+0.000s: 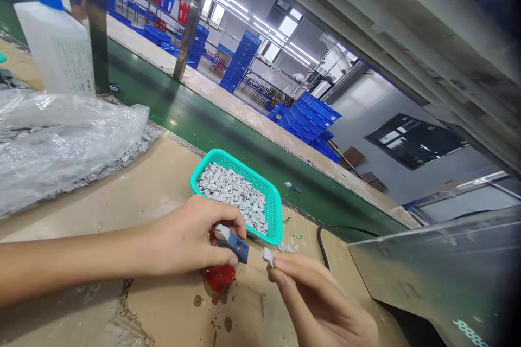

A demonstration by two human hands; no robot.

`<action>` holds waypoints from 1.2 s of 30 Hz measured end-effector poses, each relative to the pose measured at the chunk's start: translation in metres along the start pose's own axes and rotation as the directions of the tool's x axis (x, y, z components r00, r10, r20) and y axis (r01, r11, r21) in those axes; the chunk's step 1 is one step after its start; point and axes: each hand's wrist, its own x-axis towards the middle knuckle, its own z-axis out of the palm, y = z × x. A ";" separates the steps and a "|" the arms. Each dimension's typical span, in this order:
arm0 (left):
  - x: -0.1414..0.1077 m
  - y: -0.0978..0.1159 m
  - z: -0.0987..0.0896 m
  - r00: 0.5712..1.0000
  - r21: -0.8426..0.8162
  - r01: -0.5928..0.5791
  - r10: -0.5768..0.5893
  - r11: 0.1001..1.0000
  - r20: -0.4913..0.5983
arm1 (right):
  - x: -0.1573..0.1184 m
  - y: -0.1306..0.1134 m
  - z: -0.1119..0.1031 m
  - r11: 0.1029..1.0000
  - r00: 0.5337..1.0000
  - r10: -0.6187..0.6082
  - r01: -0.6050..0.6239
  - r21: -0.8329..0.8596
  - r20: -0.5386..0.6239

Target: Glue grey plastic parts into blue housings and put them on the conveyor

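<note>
My left hand (195, 236) holds a dark blue plastic part (237, 246) with a light grey piece at its upper left end. To the right, my right hand (321, 293) pinches a small light grey piece (267, 256) between thumb and index finger, a short gap away from the blue part. Behind my hands sits a turquoise basket (277, 211) with many small grey pieces (232, 187) in it. A red round object (220, 277) lies below my left hand, partly hidden by it.
A large clear plastic bag (69, 141) covers grey pieces at left, with a white bottle (61, 43) behind it. Beyond the cardboard-covered table (171, 303) runs a green conveyor (228, 135) carrying a small dark part (293, 188). A black cable (321, 241) and metal panel (439, 265) are at right.
</note>
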 end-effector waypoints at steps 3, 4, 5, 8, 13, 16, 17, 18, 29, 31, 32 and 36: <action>-0.002 0.003 0.000 1.000 -0.028 -0.011 0.011 1.000 -0.002 | 0.008 -0.006 0.003 0.997 0.999 0.046 -0.047 0.054 0.018; -0.003 0.003 0.000 1.000 -0.027 -0.019 0.019 0.999 -0.006 | 0.009 -0.006 0.005 0.996 0.998 0.055 -0.057 0.068 0.039; -0.003 0.004 0.000 1.000 -0.024 -0.026 0.026 0.999 -0.013 | 0.010 -0.006 0.007 0.995 0.997 0.061 -0.066 0.080 0.056; -0.004 0.006 0.001 0.999 -0.012 -0.037 0.037 0.999 -0.024 | 0.008 -0.004 0.011 0.992 0.994 0.075 -0.083 0.096 0.085; -0.007 0.011 0.000 1.000 -0.039 -0.025 0.025 0.999 0.006 | 0.006 -0.002 0.010 0.995 0.991 0.040 -0.050 0.081 0.128; -0.009 0.015 -0.002 0.997 -0.092 -0.048 0.053 0.995 0.050 | 0.007 -0.002 0.008 0.999 0.978 0.011 -0.022 0.048 0.210; -0.010 0.015 -0.003 0.996 -0.122 -0.057 0.064 0.991 0.056 | 0.006 -0.001 0.008 0.999 0.974 0.004 -0.013 0.038 0.227; -0.010 0.015 -0.002 0.996 -0.157 -0.058 0.067 0.986 0.053 | 0.005 -0.001 0.008 0.999 0.973 -0.004 -0.005 0.035 0.231; -0.012 0.020 0.030 0.894 -0.943 0.317 -0.362 0.097 0.264 | 0.007 -0.019 0.024 0.952 0.950 -0.305 0.302 -0.058 -0.062; -0.013 0.025 0.032 0.911 -0.963 0.268 -0.319 -0.026 0.262 | 0.009 -0.024 0.026 0.937 0.942 -0.325 0.308 -0.164 -0.086; -0.013 0.027 0.034 0.927 -0.969 0.243 -0.282 -0.050 0.247 | 0.010 -0.026 0.027 0.929 0.939 -0.326 0.297 -0.222 -0.109; -0.013 0.023 0.040 0.963 -0.976 0.217 -0.170 0.025 0.210 | 0.006 -0.023 0.029 0.928 0.934 -0.321 0.276 -0.249 -0.160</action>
